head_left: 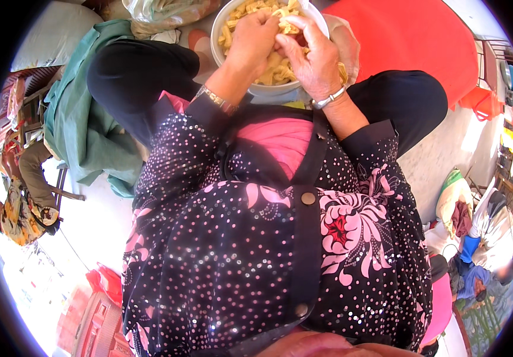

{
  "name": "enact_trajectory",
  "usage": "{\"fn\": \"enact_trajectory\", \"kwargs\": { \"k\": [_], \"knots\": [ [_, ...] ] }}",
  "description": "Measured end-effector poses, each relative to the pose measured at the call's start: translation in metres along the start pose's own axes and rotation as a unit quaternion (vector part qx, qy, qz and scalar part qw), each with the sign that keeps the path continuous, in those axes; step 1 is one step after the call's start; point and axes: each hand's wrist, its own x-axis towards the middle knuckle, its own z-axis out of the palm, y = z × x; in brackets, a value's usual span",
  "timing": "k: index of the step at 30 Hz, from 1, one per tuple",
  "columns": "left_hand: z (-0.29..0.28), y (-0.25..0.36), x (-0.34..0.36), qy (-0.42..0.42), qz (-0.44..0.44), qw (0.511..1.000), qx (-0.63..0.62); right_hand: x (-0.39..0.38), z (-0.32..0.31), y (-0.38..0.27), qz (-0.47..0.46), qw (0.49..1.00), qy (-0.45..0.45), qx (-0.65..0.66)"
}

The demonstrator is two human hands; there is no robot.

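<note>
A round white bowl [216, 37] at the top of the view holds many yellow, curled, strip-like pieces of food [277, 72]. Above it my two hands meet, fingertips almost touching. My left hand [252, 44] is closed in a pinch, its fingertips partly hidden by the hand itself. My right hand [318, 64] pinches too, thumb against bent fingers, around a yellow food piece [287, 27] that shows between the hands. A bracelet [331, 98] circles my right wrist, and a watch [216, 100] my left.
A red cloth-like surface [408, 44] lies to the right of the bowl. Green cloth [87, 113] drapes beside my left knee, near a clear plastic bag [164, 15]. Other people [27, 208] sit off to the left and right. A red basket [99, 324] stands at lower left.
</note>
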Motion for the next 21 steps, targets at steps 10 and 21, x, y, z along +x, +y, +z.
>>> {"fn": "enact_trajectory", "kwargs": {
  "k": [10,21],
  "knots": [
    [-0.006,-0.01,-0.005,-0.028,0.019,0.994,0.103,0.008,-0.005,0.007,-0.089,0.993,-0.005,-0.072],
    [0.01,0.007,-0.028,0.036,0.097,0.948,0.3,0.006,-0.007,0.0,0.003,0.992,-0.02,-0.122]
  ]
}}
